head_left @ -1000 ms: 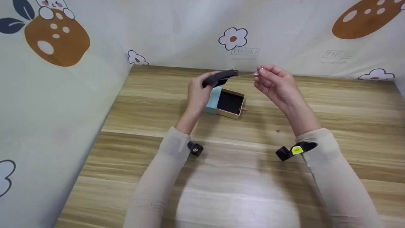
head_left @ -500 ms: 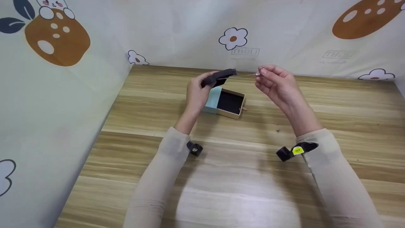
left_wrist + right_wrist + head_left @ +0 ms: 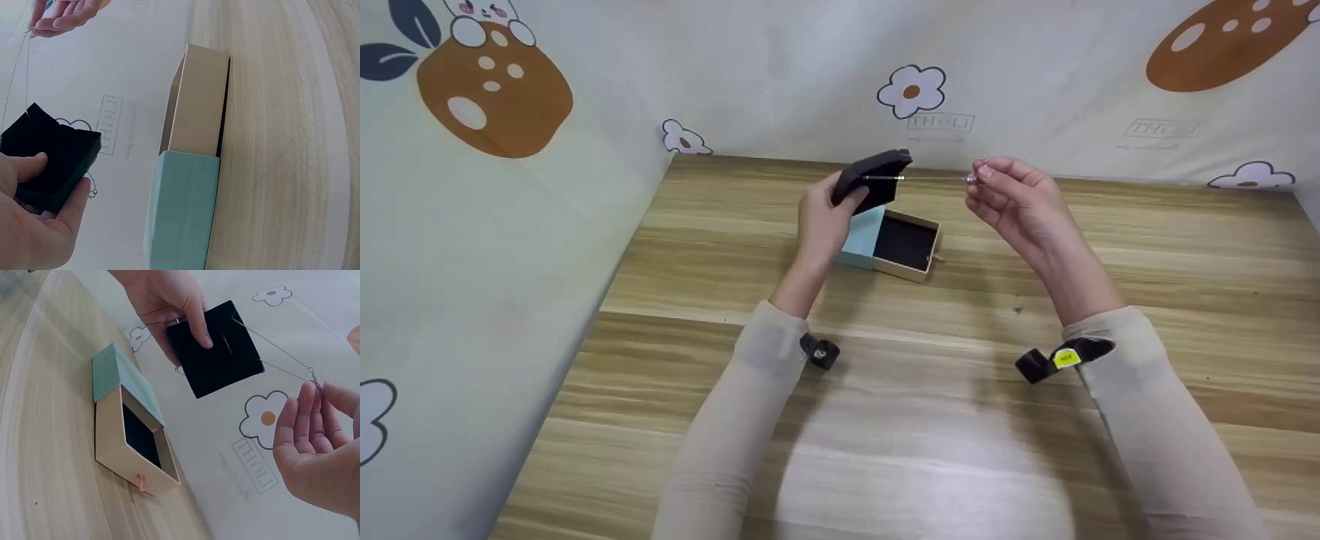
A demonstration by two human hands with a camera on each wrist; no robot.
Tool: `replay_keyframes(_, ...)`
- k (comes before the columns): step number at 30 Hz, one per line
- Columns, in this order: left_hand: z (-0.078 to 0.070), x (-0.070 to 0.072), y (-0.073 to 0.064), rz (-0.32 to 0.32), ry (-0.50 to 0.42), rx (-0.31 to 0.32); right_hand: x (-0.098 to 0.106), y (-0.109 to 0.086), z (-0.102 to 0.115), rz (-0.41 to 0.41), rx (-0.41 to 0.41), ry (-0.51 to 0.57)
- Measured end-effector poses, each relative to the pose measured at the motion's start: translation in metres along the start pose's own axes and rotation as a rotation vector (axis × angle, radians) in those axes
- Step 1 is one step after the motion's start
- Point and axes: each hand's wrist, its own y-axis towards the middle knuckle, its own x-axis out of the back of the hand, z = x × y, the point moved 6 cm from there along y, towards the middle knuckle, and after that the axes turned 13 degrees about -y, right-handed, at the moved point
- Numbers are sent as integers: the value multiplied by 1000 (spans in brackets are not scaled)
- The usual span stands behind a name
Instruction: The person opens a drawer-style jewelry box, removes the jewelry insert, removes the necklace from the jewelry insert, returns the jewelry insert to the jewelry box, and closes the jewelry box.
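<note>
My left hand (image 3: 824, 221) holds a black foam jewelry pad (image 3: 877, 187) above the table, thumb on its face and fingers behind. A slit shows in the pad's middle in the right wrist view. From the pad's notched edge, two strands of a fine silver necklace (image 3: 281, 349) stretch across to my right hand (image 3: 1024, 199). The thumb and index finger there pinch the necklace's end; the other fingers are loosely bent. Some chain (image 3: 93, 188) also dangles behind the pad. Below sits a pull-out gift box, its teal sleeve (image 3: 864, 236) partly off the beige drawer (image 3: 901, 274).
A black liner (image 3: 904, 241) lies inside the drawer, and a small pink ribbon tab (image 3: 142, 482) sticks out of its front. The wooden table (image 3: 930, 420) ends at a printed cloth backdrop (image 3: 795, 82) behind and at the left.
My left hand has tilted the pad so that more of its face shows, and shifted slightly left. The right hand has barely moved, still pinching the necklace.
</note>
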Motion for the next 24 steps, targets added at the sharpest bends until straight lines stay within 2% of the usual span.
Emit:
replay_keyframes(13,3,2,2,-13,-52,35,1,0,-1,-9,-9,-14)
replay_keyframes(24,1,4,2,-9,-41,30,2,1,-1,-6,-12,-8)
